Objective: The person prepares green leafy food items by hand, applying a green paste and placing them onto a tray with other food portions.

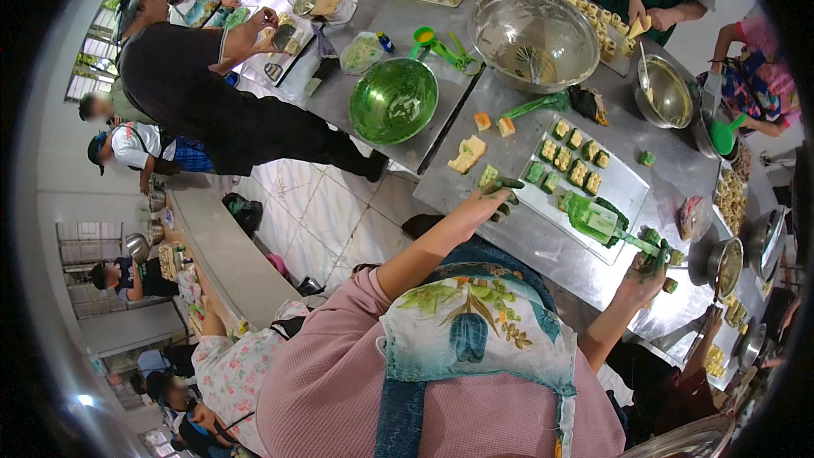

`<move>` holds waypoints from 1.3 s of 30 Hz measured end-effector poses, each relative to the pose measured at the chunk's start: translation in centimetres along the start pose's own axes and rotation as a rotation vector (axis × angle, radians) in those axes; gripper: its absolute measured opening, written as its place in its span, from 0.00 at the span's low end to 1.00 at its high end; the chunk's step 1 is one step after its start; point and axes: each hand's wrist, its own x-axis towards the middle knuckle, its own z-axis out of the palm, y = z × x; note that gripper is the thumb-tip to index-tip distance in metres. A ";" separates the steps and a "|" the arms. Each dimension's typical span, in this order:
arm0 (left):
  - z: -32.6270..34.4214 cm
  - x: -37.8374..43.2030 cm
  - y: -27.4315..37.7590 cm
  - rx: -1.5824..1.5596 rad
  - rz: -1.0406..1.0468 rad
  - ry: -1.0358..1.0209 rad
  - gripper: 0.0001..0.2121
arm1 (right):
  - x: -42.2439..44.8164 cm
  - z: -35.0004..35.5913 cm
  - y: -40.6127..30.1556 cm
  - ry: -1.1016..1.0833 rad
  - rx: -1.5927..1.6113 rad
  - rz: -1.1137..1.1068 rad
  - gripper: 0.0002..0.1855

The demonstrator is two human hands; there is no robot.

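Observation:
A green-smeared spatula point(601, 224) is in my right hand point(648, 270), its wide blade over the near right part of a white tray point(620, 186). Beneath and beside the blade lies green cream. Small cakes point(562, 158) with green sides and pale crumbly tops stand in rows on the tray; a few have green tops. My left hand point(499, 197), its fingers stained green, is just off the tray's left edge, close to a small pale-green cake piece point(488, 175); whether it touches that piece I cannot tell. A torn piece of yellow cake point(467, 154) and two small cake cubes point(494, 123) lie farther back.
A green-coated metal bowl point(393, 101) and a large steel bowl with a whisk point(534, 39) stand at the back. Green measuring spoons point(455, 56) lie between them. More bowls and trays line the right side. A person in dark clothes point(184, 76) stands at the left; others work around the tables.

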 end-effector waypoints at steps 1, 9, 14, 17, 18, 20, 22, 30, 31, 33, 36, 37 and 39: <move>-0.1 0.1 0.0 0.011 -0.008 0.005 0.12 | 0.0 0.0 0.0 -0.010 0.006 0.002 0.18; -1.0 -0.1 -0.2 -0.034 -0.003 0.009 0.11 | 0.3 0.4 0.5 -0.043 0.030 0.017 0.17; -1.1 -0.6 0.0 -0.054 0.055 -0.021 0.11 | -0.3 1.7 0.6 0.032 0.067 0.031 0.16; -1.2 -0.7 0.0 -0.040 0.030 -0.015 0.11 | -0.6 2.4 0.5 0.062 0.039 0.037 0.16; -1.3 -0.7 0.0 -0.041 0.041 -0.021 0.12 | -0.6 2.6 0.5 0.047 0.029 0.033 0.15; -1.5 -0.6 -0.1 -0.045 0.047 -0.029 0.12 | -0.7 2.8 0.5 0.058 0.014 0.030 0.15; -1.8 -0.6 -0.3 -0.052 0.039 -0.035 0.12 | -0.7 2.9 0.6 0.050 0.010 0.037 0.15; -1.5 -0.4 -0.1 -0.030 0.026 0.003 0.13 | -0.4 2.6 1.0 0.014 0.041 0.060 0.15; -1.5 -0.4 0.0 -0.048 0.026 0.000 0.13 | -0.3 2.7 0.9 -0.006 0.041 0.057 0.15; -1.6 -0.3 0.2 -0.045 0.025 -0.008 0.13 | -0.2 2.9 0.9 0.021 0.028 0.050 0.15; -1.7 -0.2 0.2 -0.048 0.022 -0.009 0.12 | -0.1 3.3 1.0 0.122 0.001 0.036 0.15; -1.7 -0.1 0.1 -0.048 0.034 -0.013 0.11 | -0.1 3.4 1.0 0.129 -0.001 0.032 0.15; -1.7 -0.1 0.0 -0.057 0.014 -0.011 0.11 | -0.2 3.5 0.9 0.102 0.004 0.024 0.14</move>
